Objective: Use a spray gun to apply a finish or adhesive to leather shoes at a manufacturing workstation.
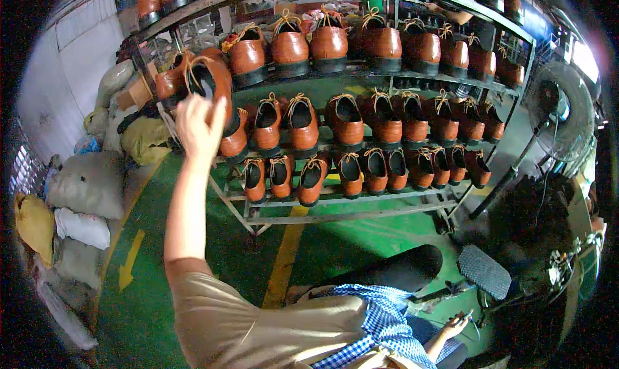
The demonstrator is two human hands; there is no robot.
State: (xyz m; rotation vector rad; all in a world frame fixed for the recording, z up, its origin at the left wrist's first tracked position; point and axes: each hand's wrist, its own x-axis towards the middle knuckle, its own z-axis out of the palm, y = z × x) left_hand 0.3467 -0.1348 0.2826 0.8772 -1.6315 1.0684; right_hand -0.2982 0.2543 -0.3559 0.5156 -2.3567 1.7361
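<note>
My left arm reaches forward to the left end of a shelf rack. There my left hand (201, 129) is closed on the back of a brown lace-up shoe (219, 79), whose dark inside and tan laces show. Another brown shoe (170, 82) sits just left of it, partly covered. At the lower right, low beside my lap, my right hand (456, 324) is closed around a small thin item that I cannot make out; a pale tip sticks out past the fingers.
Rows of brown shoes (348, 120) fill the metal rack (361, 212). Stuffed sacks (87, 183) lie along the left wall. A standing fan (560, 111) is at the right, near a textured dark pad (485, 271). Yellow markings (284, 266) cross the green floor.
</note>
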